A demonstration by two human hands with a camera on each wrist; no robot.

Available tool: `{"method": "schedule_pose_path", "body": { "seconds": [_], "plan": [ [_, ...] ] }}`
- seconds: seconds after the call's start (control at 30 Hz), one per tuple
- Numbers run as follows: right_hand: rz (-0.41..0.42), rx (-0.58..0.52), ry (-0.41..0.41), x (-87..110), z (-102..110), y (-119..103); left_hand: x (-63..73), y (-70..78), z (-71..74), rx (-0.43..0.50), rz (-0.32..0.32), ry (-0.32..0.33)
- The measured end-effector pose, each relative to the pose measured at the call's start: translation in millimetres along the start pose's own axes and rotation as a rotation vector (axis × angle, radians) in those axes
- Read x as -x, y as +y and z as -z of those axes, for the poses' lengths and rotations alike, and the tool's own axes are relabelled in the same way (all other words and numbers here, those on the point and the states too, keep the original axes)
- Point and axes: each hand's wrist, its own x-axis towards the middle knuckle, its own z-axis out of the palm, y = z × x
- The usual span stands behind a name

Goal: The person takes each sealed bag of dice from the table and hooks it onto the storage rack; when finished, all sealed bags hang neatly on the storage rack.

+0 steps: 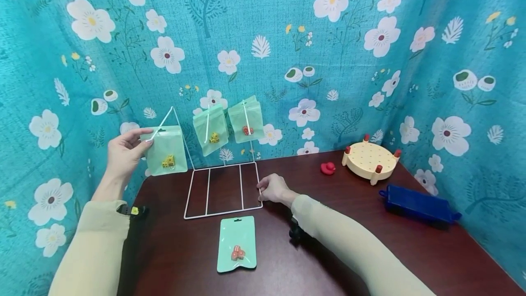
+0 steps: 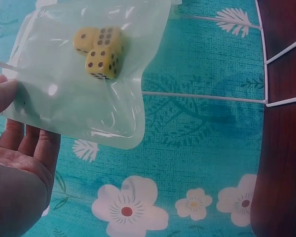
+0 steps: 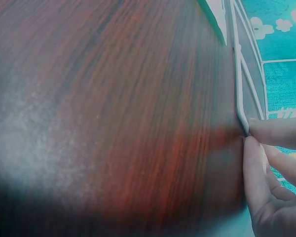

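At the left, my left hand (image 1: pixel 125 154) pinches the upper corner of a pale green zip bag (image 1: pixel 176 143), thumb in front and fingers behind. Yellow dice (image 2: pixel 102 52) show through its window. The bag hangs at the left hook of a white wire rack (image 1: pixel 207 191), whose tip lies near my thumb. My right hand (image 1: pixel 274 188) pinches the right side wire of the rack's base between thumb and finger, close to the front corner. Two more green bags hang on the rack, one with yellow dice (image 1: pixel 214 138), the other with red dice (image 1: pixel 248 130).
A green bag with reddish dice (image 1: pixel 237 253) lies flat in front of the rack. To the right are a red rubber duck (image 1: pixel 328 168), a round cream pegged stand (image 1: pixel 370 161) and a blue tray (image 1: pixel 421 203). A flowered curtain (image 1: pixel 267 3) hangs behind the brown table (image 1: pixel 304 264).
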Motion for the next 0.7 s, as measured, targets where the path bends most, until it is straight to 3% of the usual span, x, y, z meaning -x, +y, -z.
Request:
{"method": "schedule_pose_path", "body": {
  "seconds": [0.27,0.43,0.7],
  "plan": [
    [-0.004,-0.046,0.002,34.1,17,-34,-13.8,-6.3,-2.8,-0.048,0.036,0.038],
    [0.03,-0.036,0.018,32.4,14,-30,-22.0,-8.5,-2.6,-0.096,0.081,0.083],
    [-0.014,-0.043,0.018,33.9,14,-34,-34.9,-13.6,-3.9,-0.248,0.154,0.162]
  ]
}}
